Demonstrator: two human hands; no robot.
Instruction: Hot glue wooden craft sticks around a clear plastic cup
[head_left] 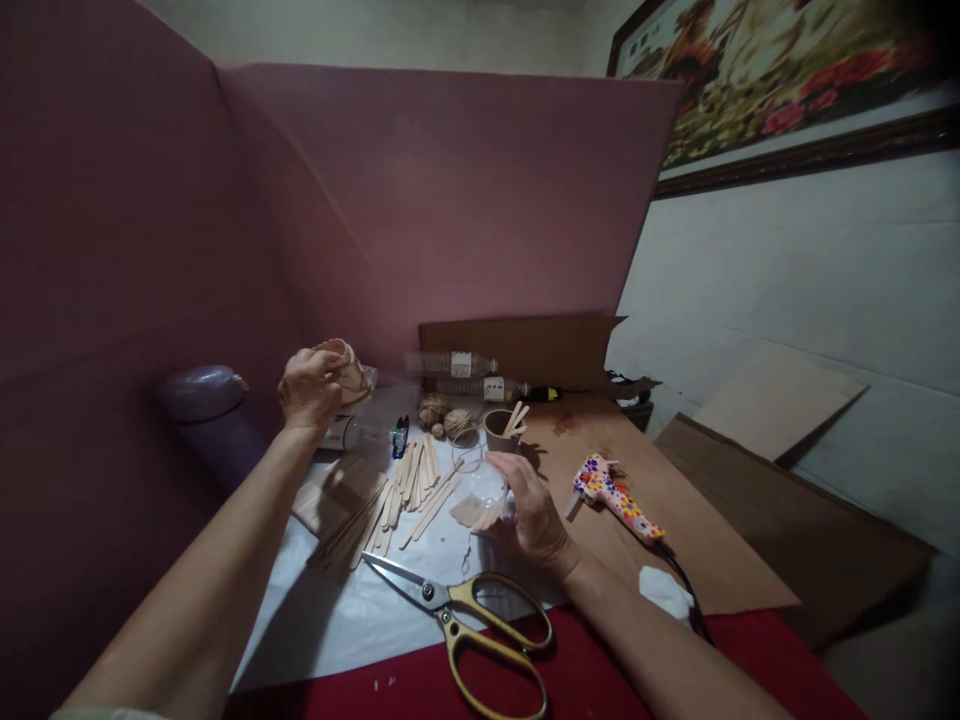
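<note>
My left hand (307,385) is raised at the left, its fingers closed on a pale, round wooden-looking piece (351,372). Near the middle, my right hand (534,510) curls around a clear plastic piece (489,484) with pale wooden sticks at its lower part. Loose wooden sticks (409,490) lie fanned out on the white sheet between the hands. Below them rest large scissors (450,605) with gold handles, blades pointing left. Twine balls (459,426) and a brown cup (498,430) holding a few sticks stand behind my right hand.
A flower-patterned glue gun (619,497) lies on brown cardboard (720,560) at the right, beside a white crumpled piece (665,592). Clear bottles (472,388) lie at the back. A purple cylindrical object (206,410) is at the left. Pink panels (450,200) enclose the back and left.
</note>
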